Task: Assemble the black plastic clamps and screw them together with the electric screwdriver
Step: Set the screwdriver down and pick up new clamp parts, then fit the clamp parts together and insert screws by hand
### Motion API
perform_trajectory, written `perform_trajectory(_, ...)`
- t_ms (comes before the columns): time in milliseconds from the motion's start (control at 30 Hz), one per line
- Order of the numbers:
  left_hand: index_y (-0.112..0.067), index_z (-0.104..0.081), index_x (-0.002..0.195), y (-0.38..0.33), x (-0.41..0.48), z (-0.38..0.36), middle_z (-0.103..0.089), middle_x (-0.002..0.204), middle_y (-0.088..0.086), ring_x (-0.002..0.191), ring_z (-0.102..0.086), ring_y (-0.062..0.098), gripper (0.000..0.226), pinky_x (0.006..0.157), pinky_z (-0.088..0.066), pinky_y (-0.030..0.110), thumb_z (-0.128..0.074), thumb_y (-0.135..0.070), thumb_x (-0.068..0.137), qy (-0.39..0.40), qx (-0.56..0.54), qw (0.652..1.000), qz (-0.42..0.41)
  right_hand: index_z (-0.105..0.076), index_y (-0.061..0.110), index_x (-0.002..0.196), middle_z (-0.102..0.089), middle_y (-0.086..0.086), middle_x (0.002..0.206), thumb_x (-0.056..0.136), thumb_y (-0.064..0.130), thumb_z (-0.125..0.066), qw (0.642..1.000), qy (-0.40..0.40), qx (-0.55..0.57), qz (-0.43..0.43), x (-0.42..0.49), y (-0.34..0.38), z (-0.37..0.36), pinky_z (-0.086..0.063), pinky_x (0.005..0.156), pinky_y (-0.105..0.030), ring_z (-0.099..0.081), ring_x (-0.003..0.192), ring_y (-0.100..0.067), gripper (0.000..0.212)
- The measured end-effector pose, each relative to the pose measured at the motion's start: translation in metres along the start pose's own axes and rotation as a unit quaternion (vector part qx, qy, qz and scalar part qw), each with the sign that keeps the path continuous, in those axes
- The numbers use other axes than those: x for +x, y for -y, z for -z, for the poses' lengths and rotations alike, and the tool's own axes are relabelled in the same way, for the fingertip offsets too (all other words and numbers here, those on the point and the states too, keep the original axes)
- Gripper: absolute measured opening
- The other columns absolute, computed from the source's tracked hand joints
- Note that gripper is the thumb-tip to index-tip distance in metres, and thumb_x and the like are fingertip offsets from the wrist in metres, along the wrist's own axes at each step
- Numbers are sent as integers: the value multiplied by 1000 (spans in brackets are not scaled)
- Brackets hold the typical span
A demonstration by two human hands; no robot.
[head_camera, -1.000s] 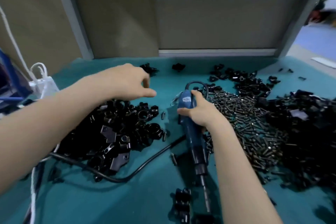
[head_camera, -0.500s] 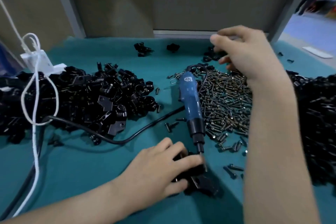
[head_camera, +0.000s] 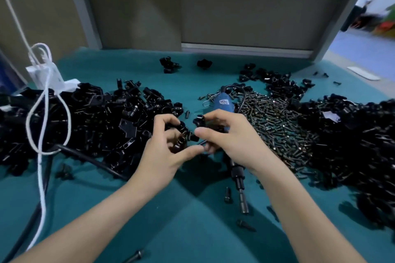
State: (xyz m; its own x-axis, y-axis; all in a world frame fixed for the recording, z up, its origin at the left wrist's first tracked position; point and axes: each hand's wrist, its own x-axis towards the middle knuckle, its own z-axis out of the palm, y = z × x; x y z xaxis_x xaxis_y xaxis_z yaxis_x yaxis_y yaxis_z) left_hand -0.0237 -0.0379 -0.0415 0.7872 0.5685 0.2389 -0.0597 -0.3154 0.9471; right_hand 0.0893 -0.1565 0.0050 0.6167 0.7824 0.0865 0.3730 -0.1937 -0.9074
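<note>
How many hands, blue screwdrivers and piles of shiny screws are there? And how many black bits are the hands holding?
Hands: 2, the left hand and the right hand
Blue screwdriver: 1
Pile of screws: 1
Black clamp pieces held: 2, one in the left hand and one in the right hand
Total: 6

Assembly workshop, heaped clamp parts (head_camera: 102,126), screws (head_camera: 277,126)
</note>
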Motion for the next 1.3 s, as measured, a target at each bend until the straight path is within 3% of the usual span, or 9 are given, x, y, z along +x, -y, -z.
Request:
perform_trajectory(100, -22, -45, 92, -1, 3, 0, -54, 63, -1, 48, -37, 7, 40, 41, -29, 18, -70, -46, 71, 23, -171, 982, 73, -70, 21, 89, -67, 6, 70, 82, 18, -75, 995, -25, 92, 12, -1, -10, 8, -48, 56, -21, -57, 55, -10, 9)
perform_trajectory(233, -9, -60, 112, -6, 5, 2, -64, 79, 2, 62, -44, 10, 32, 57, -36, 22, -56, -25, 85, 36, -374, 908, 187, -75, 15, 91, -68, -6, 83, 73, 22, -74, 976, -14, 215, -4, -4, -17, 12, -48, 59, -20, -54, 57, -11, 19)
perform_trajectory(333, -3, -60, 119, -9, 7, 12, -68, 89, 11, 68, -49, 16, 50, 65, -39, 26, -40, -8, 73, 72, -452, 860, 226, -75, 16, 92, -65, -12, 82, 72, 21, -73, 963, 3, 269, -14, -6, -14, 9, -48, 52, -21, -53, 51, -12, 21)
perform_trajectory(467, -4, -61, 115, -7, 8, 10, -71, 83, 8, 68, -62, 11, 38, 63, -54, 20, -31, 8, 95, 40, -391, 903, 175, -73, 22, 88, -66, -8, 74, 72, 21, -79, 968, 16, 250, -2, -9, -10, 1, -49, 53, -25, -56, 52, -15, 17)
perform_trajectory(667, -19, -72, 89, -8, 0, 9, -75, 84, -4, 76, -70, 6, 33, 63, -53, 16, -54, 9, 90, -75, -200, 975, 63, -69, 17, 94, -69, 1, 74, 72, 10, -79, 978, 3, 205, 38, -18, -6, -23, -57, 57, -25, -67, 67, -10, 25)
perform_trajectory(900, -37, -74, 102, -15, -9, 8, -72, 104, -17, 100, -67, 1, 27, 78, -52, 13, -57, -25, 84, -56, -143, 988, -9, -63, 31, 93, -70, 8, 83, 76, 13, -80, 987, -86, 127, 49, -19, -6, -25, -57, 80, -46, -69, 78, -14, 30)
perform_trajectory(1000, -43, -69, 108, -15, -12, 6, -71, 111, -16, 109, -64, 6, 33, 91, -50, 20, -58, -24, 83, -30, -146, 989, -17, -63, 32, 94, -69, 12, 83, 75, 14, -80, 987, -89, 121, 62, -20, -5, -24, -57, 82, -43, -68, 82, -12, 31)
perform_trajectory(1167, -46, -62, 117, -15, -12, 5, -70, 113, -17, 112, -62, 3, 49, 87, -49, 14, -64, -17, 78, -33, -178, 983, -38, -68, 31, 95, -72, 13, 88, 73, 19, -81, 988, -87, 110, 66, -20, -5, -24, -51, 78, -16, -68, 87, -6, 29)
perform_trajectory(1300, -30, -70, 110, -16, -10, 8, -69, 115, -12, 110, -64, 5, 46, 84, -50, 13, -70, -10, 69, -44, -210, 975, -51, -69, 35, 95, -73, 16, 94, 69, 28, -77, 988, -72, 114, 70, -19, -4, -21, -53, 85, -21, -67, 95, 0, 28)
